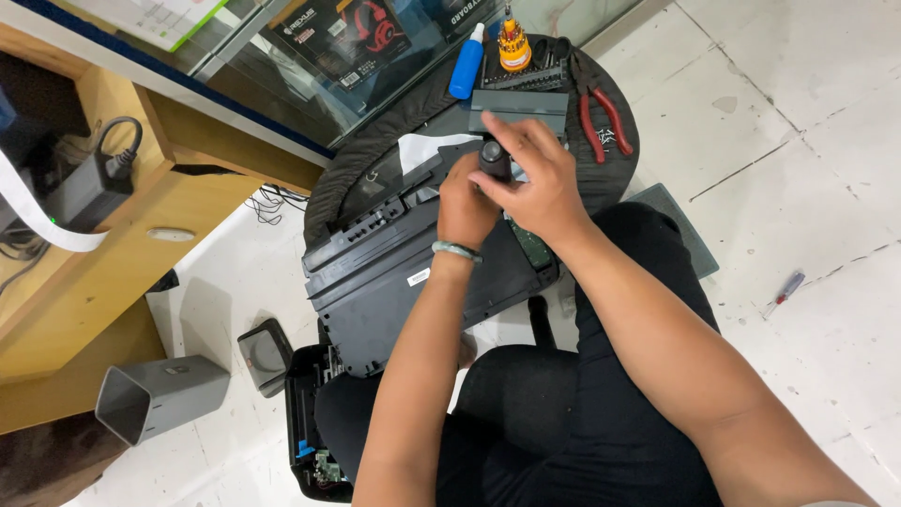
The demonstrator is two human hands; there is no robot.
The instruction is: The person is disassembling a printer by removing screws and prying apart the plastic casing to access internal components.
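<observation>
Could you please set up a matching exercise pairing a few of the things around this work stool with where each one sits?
Things:
1. pliers
2. blue bottle
3. grey bin
4. small screwdriver

Places:
A. lying on its side on the floor, lower left
B. alone on the floor tiles, right
C. right edge of the round stool
D. top of the stool, beside the orange bit set

Pairs: 1-C, 2-D, 3-A, 4-B

Red pliers (601, 111), blue bottle (466, 64)
</observation>
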